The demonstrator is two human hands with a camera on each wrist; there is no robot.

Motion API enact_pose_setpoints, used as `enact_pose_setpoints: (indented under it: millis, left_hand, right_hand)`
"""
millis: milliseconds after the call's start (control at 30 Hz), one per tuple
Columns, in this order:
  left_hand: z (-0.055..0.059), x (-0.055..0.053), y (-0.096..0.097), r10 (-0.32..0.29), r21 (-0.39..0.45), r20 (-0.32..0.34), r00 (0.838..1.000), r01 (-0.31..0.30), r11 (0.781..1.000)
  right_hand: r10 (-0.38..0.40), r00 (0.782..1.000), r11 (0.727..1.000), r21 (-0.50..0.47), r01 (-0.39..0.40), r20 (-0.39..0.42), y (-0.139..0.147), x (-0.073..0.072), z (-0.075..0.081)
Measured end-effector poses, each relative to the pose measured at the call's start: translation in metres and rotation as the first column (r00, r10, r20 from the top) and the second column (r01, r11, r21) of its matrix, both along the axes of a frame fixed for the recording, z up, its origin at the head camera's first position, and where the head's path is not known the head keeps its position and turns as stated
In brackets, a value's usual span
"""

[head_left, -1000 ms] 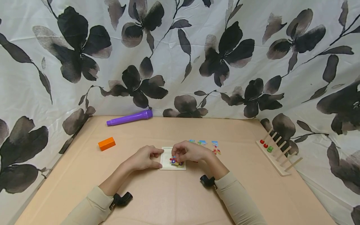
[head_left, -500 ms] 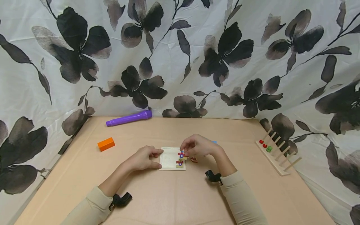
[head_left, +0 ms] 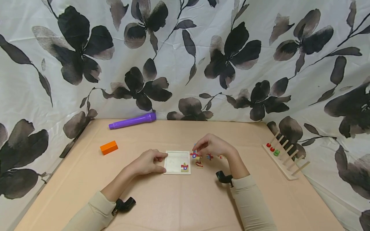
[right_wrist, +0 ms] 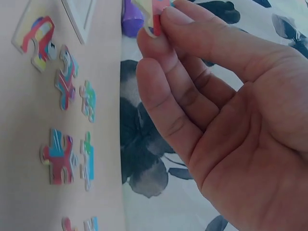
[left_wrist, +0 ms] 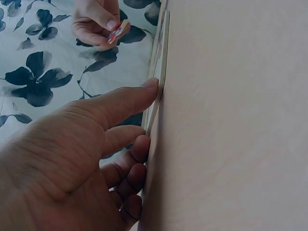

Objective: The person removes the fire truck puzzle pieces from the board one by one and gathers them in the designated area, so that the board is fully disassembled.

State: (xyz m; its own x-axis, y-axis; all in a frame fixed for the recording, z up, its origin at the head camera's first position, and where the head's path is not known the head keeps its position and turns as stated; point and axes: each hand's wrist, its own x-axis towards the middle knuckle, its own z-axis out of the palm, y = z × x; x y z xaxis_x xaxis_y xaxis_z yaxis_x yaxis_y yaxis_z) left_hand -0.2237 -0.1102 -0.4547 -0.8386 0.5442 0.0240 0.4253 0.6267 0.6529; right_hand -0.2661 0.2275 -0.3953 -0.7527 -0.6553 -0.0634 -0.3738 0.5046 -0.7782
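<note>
A white puzzle tray (head_left: pixel 173 162) lies on the table, with one colourful jigsaw piece (head_left: pixel 184 168) in its near right corner. My left hand (head_left: pixel 148 163) holds the tray's left edge between thumb and fingers, as the left wrist view shows at the tray's rim (left_wrist: pixel 164 53). Just right of the tray, my right hand (head_left: pixel 216 147) pinches a red, blue and yellow puzzle piece (head_left: pixel 195 155) above the table. The right wrist view catches only part of that held piece (right_wrist: pixel 157 14), between thumb and fingertips. Several loose pieces (right_wrist: pixel 60 159) lie beneath this hand.
An orange block (head_left: pixel 109 148) sits left of the tray. Along the back lies a purple marker-shaped tube (head_left: pixel 133 121). At the right stands a wooden peg rack (head_left: pixel 281 162) with red and green beads. A floral cloth (head_left: pixel 185 64) hangs behind the table.
My right hand has moved from above the tray to its right, carrying the pinched piece along. The tray now shows only the corner piece. My left hand has stayed in place.
</note>
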Motion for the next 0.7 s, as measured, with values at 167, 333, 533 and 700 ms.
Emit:
enact_pose_setpoints:
  millis: [167, 333, 533, 700]
  left_hand:
    - [-0.001, -0.001, 0.000, 0.003, 0.001, 0.003, 1.000, -0.003, 1.000]
    - [-0.001, -0.001, 0.000, 0.003, 0.001, 0.001, 1.000, -0.003, 1.000]
    - [-0.001, -0.001, 0.000, 0.003, -0.001, -0.004, 1.000, -0.003, 1.000]
    - [-0.001, -0.001, 0.000, 0.008, -0.002, 0.005, 1.000, -0.008, 1.000]
  right_hand:
    - [-0.013, 0.999, 1.000, 0.024, 0.014, -0.029, 0.008, -0.001, 0.002]
    - [-0.032, 0.998, 0.999, 0.039, 0.034, -0.045, 0.017, -0.002, 0.003]
    - [-0.051, 0.999, 0.998, 0.023, 0.051, -0.014, 0.027, -0.004, 0.003]
    - [-0.075, 0.997, 0.996, 0.052, 0.074, 0.020, 0.034, -0.004, 0.003]
